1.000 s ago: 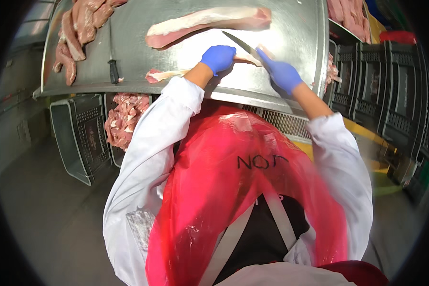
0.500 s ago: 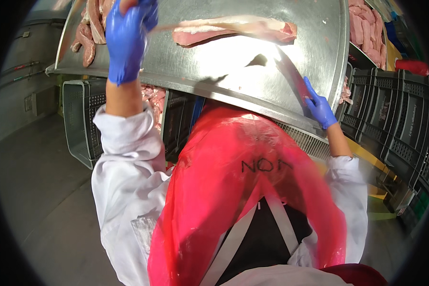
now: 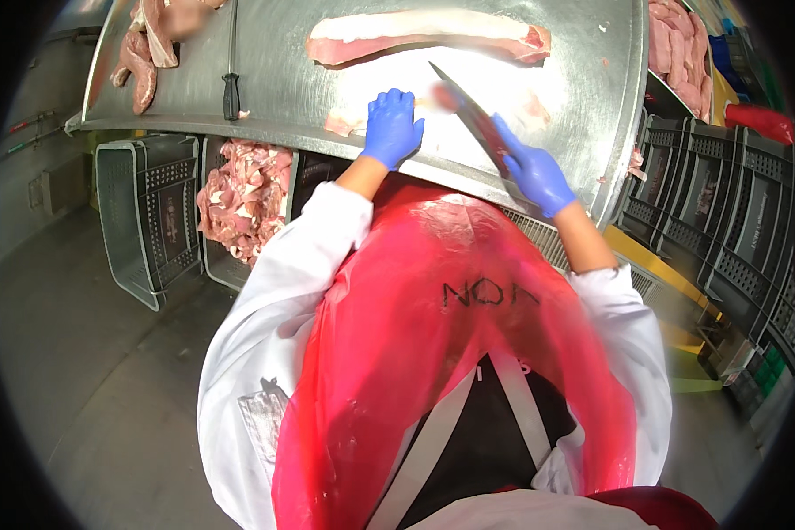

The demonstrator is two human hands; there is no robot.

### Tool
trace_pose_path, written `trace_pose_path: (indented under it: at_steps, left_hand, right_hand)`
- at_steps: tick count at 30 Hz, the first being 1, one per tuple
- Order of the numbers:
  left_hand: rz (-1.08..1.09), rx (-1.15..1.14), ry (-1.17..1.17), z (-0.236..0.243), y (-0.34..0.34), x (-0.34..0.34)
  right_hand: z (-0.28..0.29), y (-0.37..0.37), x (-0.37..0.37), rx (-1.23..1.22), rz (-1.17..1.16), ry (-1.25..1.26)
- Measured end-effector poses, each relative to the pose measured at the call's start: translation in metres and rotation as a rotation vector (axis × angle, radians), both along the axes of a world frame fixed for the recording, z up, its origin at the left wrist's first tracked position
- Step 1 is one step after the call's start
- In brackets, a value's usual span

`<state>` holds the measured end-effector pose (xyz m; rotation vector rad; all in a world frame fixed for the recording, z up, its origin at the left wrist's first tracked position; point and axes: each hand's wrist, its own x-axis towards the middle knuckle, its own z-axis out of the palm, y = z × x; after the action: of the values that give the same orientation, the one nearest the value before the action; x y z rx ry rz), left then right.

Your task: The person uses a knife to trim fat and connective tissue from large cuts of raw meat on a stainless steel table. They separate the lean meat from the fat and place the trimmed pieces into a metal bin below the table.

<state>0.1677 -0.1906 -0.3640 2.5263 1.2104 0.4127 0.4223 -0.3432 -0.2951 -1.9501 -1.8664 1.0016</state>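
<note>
My right hand (image 3: 539, 179) grips a long knife (image 3: 475, 122) by its handle, the blade pointing up and left over the metal table (image 3: 283, 106). Palm down near the table's front edge, my left hand (image 3: 393, 131) lies with fingers stretched forward on a thin, pale strip of meat trim (image 3: 344, 121). Glare washes out much of that strip. Beyond both hands rests a long piece of meat (image 3: 428, 37) with a white fat layer and a pink side. A sharpening steel (image 3: 230, 93) with a black handle lies left of my left hand.
Several meat pieces (image 3: 137, 71) lie at the table's far left. Below the front edge stand a crate of pink trimmings (image 3: 243, 199) and a grey crate (image 3: 128, 221). More grey crates (image 3: 707, 185) stand at right, below a container of meat (image 3: 680, 53).
My left hand, raised at the far left with a blurred strip trailing from it, has come down and right onto the table. My right hand with the knife has moved left.
</note>
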Motion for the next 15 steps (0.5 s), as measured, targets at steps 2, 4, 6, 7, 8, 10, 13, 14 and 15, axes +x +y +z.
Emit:
trace_pose_path:
  at_steps: [2,4,6,7,8,10,13,14,15]
  left_hand:
    - [0.011,0.042,0.095,-0.021,0.007,0.007]
    - [-0.051,0.110,0.213,-0.031,-0.004,0.005]
    - [-0.041,-0.117,0.056,-0.034,-0.008,0.005]
    - [-0.062,-0.153,0.034,-0.030,-0.010,0.003]
    - [-0.090,-0.204,0.004,-0.024,-0.019,0.006]
    - [-0.172,-0.272,-0.004,-0.016,-0.030,0.014]
    - [-0.271,-0.284,0.067,-0.006,-0.018,0.017]
    - [-0.262,-0.271,0.084,0.000,-0.005,0.015]
    - [-0.159,-0.235,0.182,0.007,0.009,0.010]
  right_hand:
    - [-0.002,0.009,-0.015,-0.057,0.072,-0.092]
    - [-0.007,0.016,-0.019,-0.142,0.126,-0.186]
    - [-0.008,0.013,-0.016,-0.169,0.095,-0.216]
    - [-0.010,0.018,-0.020,-0.134,0.091,-0.222]
    - [-0.014,0.023,-0.022,-0.115,0.083,-0.235]
    - [-0.026,0.040,-0.031,-0.061,0.066,-0.244]
    - [-0.041,0.062,-0.037,-0.009,0.051,-0.237]
    - [-0.034,0.062,-0.033,-0.040,0.051,-0.242]
    - [-0.030,0.060,-0.028,-0.072,0.048,-0.247]
